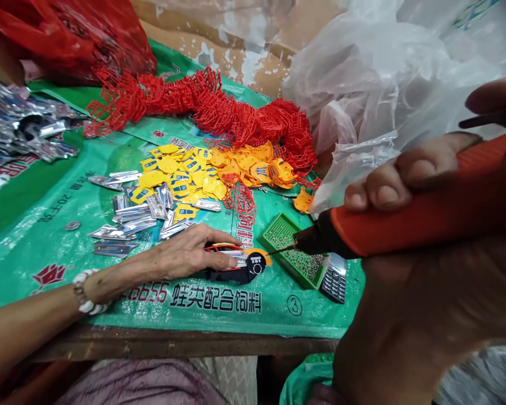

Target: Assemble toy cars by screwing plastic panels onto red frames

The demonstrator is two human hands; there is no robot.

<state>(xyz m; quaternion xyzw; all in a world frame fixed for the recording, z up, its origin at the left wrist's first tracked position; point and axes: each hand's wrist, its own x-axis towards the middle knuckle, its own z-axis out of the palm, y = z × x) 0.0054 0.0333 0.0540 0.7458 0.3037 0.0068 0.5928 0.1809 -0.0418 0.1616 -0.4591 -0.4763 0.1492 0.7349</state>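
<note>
My left hand (pixel 189 254), with a white bead bracelet at the wrist, grips a small toy car (pixel 240 263) on the green sheet. The car has a black wheel, silver side panels, and red, yellow and orange parts. My right hand (pixel 405 180) is wrapped round an orange-red electric screwdriver (pixel 430 202) with a black nose. Its thin bit points left at the car's orange end; whether the tip touches cannot be made out. Under the bit lies a green tray (pixel 274 225) of small screws.
Yellow panels (pixel 168 164), orange parts (pixel 253 163) and silver pieces (pixel 135 216) lie piled beyond my left hand. Red frames (pixel 253 118) form a long heap behind. A red bag (pixel 80 39), clear plastic bags (pixel 375 73) and a phone with keys (pixel 334 278) surround them.
</note>
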